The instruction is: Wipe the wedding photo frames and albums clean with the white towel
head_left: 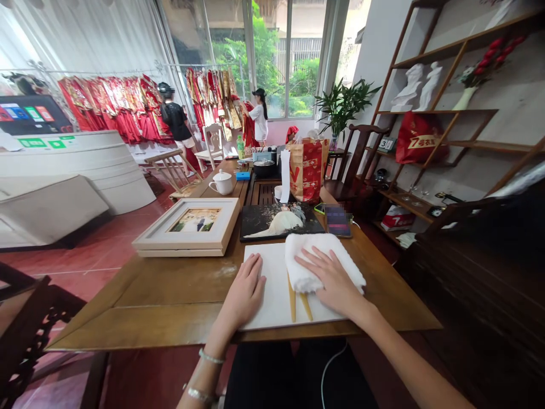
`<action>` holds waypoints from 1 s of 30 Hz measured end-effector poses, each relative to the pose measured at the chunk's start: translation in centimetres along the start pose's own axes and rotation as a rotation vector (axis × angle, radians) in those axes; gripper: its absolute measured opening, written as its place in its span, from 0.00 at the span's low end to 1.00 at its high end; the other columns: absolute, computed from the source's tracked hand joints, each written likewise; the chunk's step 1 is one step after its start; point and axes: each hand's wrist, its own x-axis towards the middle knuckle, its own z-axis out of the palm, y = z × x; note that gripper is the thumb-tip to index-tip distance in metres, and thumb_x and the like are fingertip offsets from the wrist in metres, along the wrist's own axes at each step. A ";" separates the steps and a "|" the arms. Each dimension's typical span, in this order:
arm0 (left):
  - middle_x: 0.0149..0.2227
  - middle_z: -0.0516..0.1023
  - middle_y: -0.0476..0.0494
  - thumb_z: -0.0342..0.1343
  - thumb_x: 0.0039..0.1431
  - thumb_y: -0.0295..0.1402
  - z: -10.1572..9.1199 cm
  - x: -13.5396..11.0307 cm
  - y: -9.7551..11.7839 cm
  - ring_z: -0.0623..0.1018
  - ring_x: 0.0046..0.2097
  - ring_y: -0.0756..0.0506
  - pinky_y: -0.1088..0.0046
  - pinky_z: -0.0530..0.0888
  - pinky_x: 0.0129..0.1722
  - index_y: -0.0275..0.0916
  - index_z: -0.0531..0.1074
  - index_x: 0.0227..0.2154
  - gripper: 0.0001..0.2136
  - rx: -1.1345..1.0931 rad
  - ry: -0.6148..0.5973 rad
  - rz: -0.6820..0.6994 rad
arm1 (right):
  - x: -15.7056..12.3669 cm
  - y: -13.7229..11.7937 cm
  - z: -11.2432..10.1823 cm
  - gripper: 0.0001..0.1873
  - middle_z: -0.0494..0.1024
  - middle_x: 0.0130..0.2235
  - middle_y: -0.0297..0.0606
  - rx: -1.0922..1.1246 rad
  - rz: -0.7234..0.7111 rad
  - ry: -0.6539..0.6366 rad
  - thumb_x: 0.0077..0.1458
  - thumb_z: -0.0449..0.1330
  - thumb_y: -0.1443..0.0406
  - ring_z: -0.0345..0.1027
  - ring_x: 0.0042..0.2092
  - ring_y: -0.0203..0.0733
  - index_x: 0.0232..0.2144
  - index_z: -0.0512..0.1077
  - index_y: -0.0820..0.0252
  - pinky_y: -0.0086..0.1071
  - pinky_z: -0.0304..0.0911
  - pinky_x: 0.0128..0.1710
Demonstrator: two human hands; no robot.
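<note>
My left hand (248,289) lies flat along the left side of a white board (272,307), its fingers stretched out. My right hand (334,278) rests palm down with spread fingers on a folded white towel (300,247). The towel covers the board's upper right part. Below its edge, two tan tapered strips (292,304) show against the white; whether they are loose or part of the board I cannot tell. Just beyond the board is a dark picture panel (255,221) with a pale gown on it.
Stacked framed pictures (142,245) sit left on the wooden table (170,289). Behind stand a lidded white cup (222,183), a paper bag (313,170) and a black bowl (264,168). A phone (338,220) leans at right. Two people are by garment racks farther off.
</note>
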 end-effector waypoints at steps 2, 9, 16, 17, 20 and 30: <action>0.63 0.59 0.34 0.42 0.64 0.33 0.2 -0.1 -0.1 0.55 0.66 0.39 0.53 0.56 0.64 0.35 0.59 0.60 0.22 0.005 0.014 0.011 | -3.4 -0.6 0.1 0.51 0.53 0.66 0.31 0.018 -0.089 -0.009 0.32 0.49 0.78 0.36 0.67 0.49 0.62 0.55 0.48 0.57 0.31 0.63; 0.63 0.59 0.36 0.41 0.65 0.33 0.4 -0.1 -0.8 0.55 0.66 0.39 0.53 0.55 0.64 0.37 0.58 0.60 0.22 -0.022 0.012 0.031 | -9.4 -0.2 -1.1 0.49 0.51 0.66 0.28 0.093 -0.216 -0.099 0.40 0.50 0.77 0.38 0.67 0.49 0.64 0.49 0.43 0.55 0.33 0.64; 0.64 0.59 0.35 0.42 0.64 0.33 -0.1 -0.1 -0.5 0.54 0.66 0.39 0.53 0.54 0.64 0.35 0.59 0.60 0.22 -0.034 -0.039 0.003 | 1.0 2.2 -1.2 0.47 0.54 0.65 0.35 0.129 -0.053 -0.084 0.36 0.48 0.77 0.39 0.67 0.50 0.62 0.57 0.49 0.59 0.34 0.62; 0.64 0.58 0.35 0.42 0.64 0.34 -0.2 -0.1 -0.5 0.54 0.66 0.38 0.53 0.54 0.64 0.34 0.59 0.60 0.22 -0.035 -0.043 0.002 | 2.5 2.2 -1.2 0.46 0.54 0.65 0.36 0.128 -0.038 -0.086 0.37 0.48 0.77 0.39 0.67 0.51 0.62 0.57 0.50 0.60 0.34 0.61; 0.64 0.59 0.35 0.42 0.64 0.34 -0.1 0.0 -0.4 0.55 0.66 0.39 0.53 0.54 0.64 0.36 0.59 0.60 0.22 -0.046 -0.023 0.008 | 5.0 1.1 -0.9 0.43 0.54 0.65 0.40 0.095 -0.048 -0.111 0.40 0.49 0.77 0.39 0.67 0.54 0.61 0.58 0.51 0.62 0.34 0.61; 0.64 0.59 0.35 0.42 0.64 0.32 -0.1 0.0 -0.3 0.55 0.66 0.39 0.54 0.56 0.64 0.34 0.60 0.59 0.22 -0.070 -0.008 -0.032 | -6.1 -4.1 -0.9 0.53 0.46 0.68 0.32 0.101 -0.308 -0.173 0.32 0.50 0.79 0.29 0.68 0.50 0.63 0.53 0.46 0.58 0.26 0.63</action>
